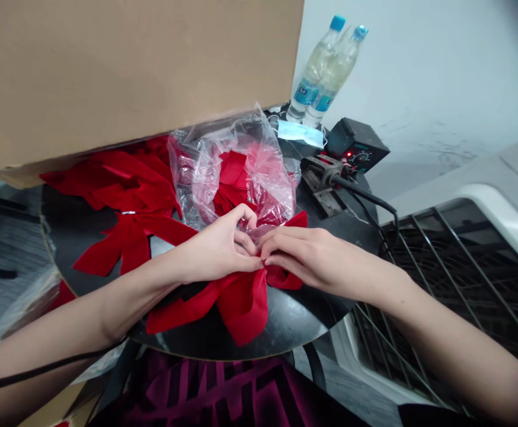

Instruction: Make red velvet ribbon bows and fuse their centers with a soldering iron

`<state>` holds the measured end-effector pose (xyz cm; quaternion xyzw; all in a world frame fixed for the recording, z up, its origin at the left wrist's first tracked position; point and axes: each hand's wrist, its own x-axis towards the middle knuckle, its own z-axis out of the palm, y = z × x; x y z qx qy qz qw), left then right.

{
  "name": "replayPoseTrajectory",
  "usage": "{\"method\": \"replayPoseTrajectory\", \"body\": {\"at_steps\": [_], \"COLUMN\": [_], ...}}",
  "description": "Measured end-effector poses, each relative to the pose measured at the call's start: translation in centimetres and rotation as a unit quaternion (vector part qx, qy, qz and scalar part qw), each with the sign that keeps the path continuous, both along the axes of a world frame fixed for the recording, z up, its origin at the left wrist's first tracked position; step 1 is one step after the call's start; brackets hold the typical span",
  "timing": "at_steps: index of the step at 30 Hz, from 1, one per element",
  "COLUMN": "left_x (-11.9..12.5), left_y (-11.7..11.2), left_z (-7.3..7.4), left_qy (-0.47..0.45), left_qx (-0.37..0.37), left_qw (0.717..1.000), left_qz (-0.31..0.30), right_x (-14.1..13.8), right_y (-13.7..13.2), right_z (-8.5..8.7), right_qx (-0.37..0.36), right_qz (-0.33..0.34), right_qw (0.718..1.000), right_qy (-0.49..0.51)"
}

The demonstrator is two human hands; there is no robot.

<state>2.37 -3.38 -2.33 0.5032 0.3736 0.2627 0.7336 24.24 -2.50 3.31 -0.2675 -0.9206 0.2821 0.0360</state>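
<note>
Clear plastic bag [263,160] of red ribbon [232,169], left hand [214,249] and right hand [312,255] seemingly pinching its edge

The left hand [217,252] and right hand [312,255] meet over a red ribbon bow [236,302] on a round black surface [285,323], beside a clear plastic bag [241,172] of red ribbon.

The left hand [214,252] and right hand [312,255] reach inward side by side, their fingers [270,249] curled and nearly touching.

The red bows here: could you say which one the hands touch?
The front bow, under the left hand and right hand; the bow at left lies untouched.
</note>
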Motion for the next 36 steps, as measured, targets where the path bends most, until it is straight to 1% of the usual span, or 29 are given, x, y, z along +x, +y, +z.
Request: {"method": "replayPoseTrajectory", "body": {"at_steps": [6, 10, 12, 13, 15, 16, 17, 20, 22, 27, 31, 32, 33, 34, 35, 36], "left_x": [0.0, 0.0, -0.1, -0.1, -0.2, -0.2, -0.2, -0.3, -0.3, -0.2, -0.6, -0.7, -0.8, -0.9, -1.0, -1.0], "left_y": [-0.1, -0.1, 0.0, 0.0, 0.1, 0.2, 0.2, 0.2, 0.2, 0.6, 1.0, 1.0, 1.1, 1.1, 1.1, 1.1], "left_z": [0.3, 0.6, 0.6, 0.7, 0.7, 0.7, 0.7, 0.9, 0.9, 0.9, 0.8, 0.8, 0.8, 0.8, 0.9, 0.9], "left_qy": [-0.014, -0.008, -0.005, -0.006, -0.01, -0.011, -0.01, -0.004, 0.0, 0.064, 0.089, 0.089, 0.087, 0.083, 0.075, 0.063], "left_qx": [0.018, 0.037, 0.036, 0.032, 0.025, 0.022, 0.019, 0.012, 0.01, 0.015, 0.047, 0.051, 0.052, 0.051, 0.046, 0.038], "left_qw": [1.0, 0.999, 0.999, 0.999, 1.0, 1.0, 1.0, 1.0, 1.0, 0.998, 0.994, 0.993, 0.993, 0.995, 0.996, 0.997], "left_qz": [-0.022, -0.006, 0.006, 0.01, 0.013, 0.014, 0.015, 0.02, 0.024, 0.02, -0.049, -0.06, -0.055, -0.034, -0.004, 0.031], "right_x": [-0.1, -0.5, -0.6, -0.6, -0.6, -0.5, -0.5, -0.5, -0.6, -0.9, -1.0, -1.0, -0.9, -0.7, -0.5, -0.3], "right_y": [0.5, 0.7, 0.8, 0.8, 0.8, 0.8, 0.7, 0.5, 0.5, 0.7, 0.4, 0.2, -0.2, -0.7, -1.3, -2.0], "right_z": [-0.2, 0.3, 0.6, 0.8, 1.1, 1.3, 1.4, 1.5, 1.3, 0.8, 0.3, 0.2, 0.2, 0.2, 0.2, 0.2], "right_qx": [-0.024, -0.043, -0.079, -0.109, -0.168, -0.18, -0.175, -0.098, -0.064, -0.05, -0.046, -0.048, -0.037, -0.003, 0.051, 0.114], "right_qz": [-0.042, -0.103, -0.141, -0.158, -0.181, -0.186, -0.187, -0.172, -0.159, -0.144, -0.123, -0.127, -0.139, -0.162, -0.195, -0.227], "right_qw": [0.998, 0.993, 0.986, 0.98, 0.968, 0.965, 0.966, 0.98, 0.985, 0.987, 0.99, 0.99, 0.988, 0.984, 0.975, 0.959], "right_qy": [0.028, 0.038, 0.046, 0.051, 0.052, 0.048, 0.041, 0.018, 0.017, 0.041, 0.042, 0.046, 0.057, 0.075, 0.099, 0.122]}}
